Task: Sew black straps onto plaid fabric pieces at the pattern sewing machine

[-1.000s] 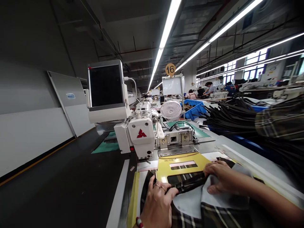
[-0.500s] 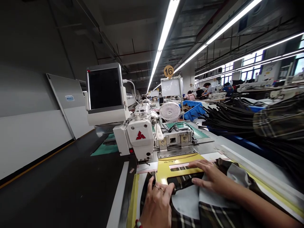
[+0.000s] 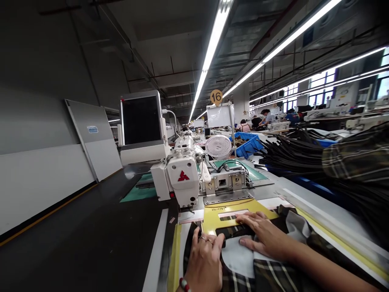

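Observation:
My left hand point(image 3: 204, 259), with rings and a beaded bracelet, rests on dark fabric at the left of a yellow template point(image 3: 209, 221). Its fingers are bent but apart, pressing down. To its right, my right hand point(image 3: 267, 235) lies open, fingers stretched over the template's slotted edge and the plaid cloth. The dark plaid fabric point(image 3: 273, 273) has pale grey lining pieces point(image 3: 238, 255) on top. Part of it shows through the template's opening. Just beyond the hands stands a white sewing machine head point(image 3: 184, 180) with a red logo.
A dark screen point(image 3: 141, 119) sits above the machine at left. Behind the metal clamp point(image 3: 225, 182) are a white fan point(image 3: 218, 146) and a blue crate point(image 3: 247, 144). Dark strips point(image 3: 294, 150) and plaid cloth pile up on the right. People point(image 3: 267, 116) sit farther back.
My right hand has slid slightly left, fingertips lower over the template and cloth. My left hand stays at the same place on the fabric. The camera view has shifted a little.

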Demonstrator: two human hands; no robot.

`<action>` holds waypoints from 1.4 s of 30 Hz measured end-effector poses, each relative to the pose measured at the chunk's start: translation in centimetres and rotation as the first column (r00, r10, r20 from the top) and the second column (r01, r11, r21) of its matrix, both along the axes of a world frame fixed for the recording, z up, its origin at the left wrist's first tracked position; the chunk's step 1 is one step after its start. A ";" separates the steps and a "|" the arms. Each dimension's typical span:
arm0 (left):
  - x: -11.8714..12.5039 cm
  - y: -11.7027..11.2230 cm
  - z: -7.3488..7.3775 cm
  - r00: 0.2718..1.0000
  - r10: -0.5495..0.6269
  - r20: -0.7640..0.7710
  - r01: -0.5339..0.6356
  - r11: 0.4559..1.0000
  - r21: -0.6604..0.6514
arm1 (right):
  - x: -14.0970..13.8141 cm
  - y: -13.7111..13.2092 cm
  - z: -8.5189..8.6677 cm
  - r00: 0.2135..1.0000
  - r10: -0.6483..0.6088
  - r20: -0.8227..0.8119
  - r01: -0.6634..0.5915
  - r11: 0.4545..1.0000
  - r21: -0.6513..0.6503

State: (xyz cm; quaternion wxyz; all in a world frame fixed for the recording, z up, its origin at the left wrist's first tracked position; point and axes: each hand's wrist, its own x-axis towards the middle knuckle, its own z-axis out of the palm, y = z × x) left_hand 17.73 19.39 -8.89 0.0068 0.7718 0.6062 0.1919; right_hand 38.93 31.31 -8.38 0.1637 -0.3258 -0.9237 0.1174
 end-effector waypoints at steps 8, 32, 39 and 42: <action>0.3 -0.5 0.4 0.994 0.113 -0.007 -0.113 0.993 0.018 | -0.4 -0.4 0.3 1.000 -0.006 0.025 0.008 0.998 -0.060; -1.7 1.7 1.5 0.919 0.335 -0.207 -0.321 0.942 0.101 | 0.5 -6.8 4.8 0.993 -0.027 0.113 0.034 0.997 -0.064; -3.6 3.3 0.6 0.924 0.230 -0.306 -0.166 0.961 0.223 | 15.5 -8.4 9.5 0.875 -0.443 -0.196 0.476 0.863 0.169; -4.2 4.1 0.3 0.930 0.195 -0.312 -0.126 0.965 0.229 | 25.3 -9.5 8.7 0.594 -0.729 -0.340 0.784 0.619 0.042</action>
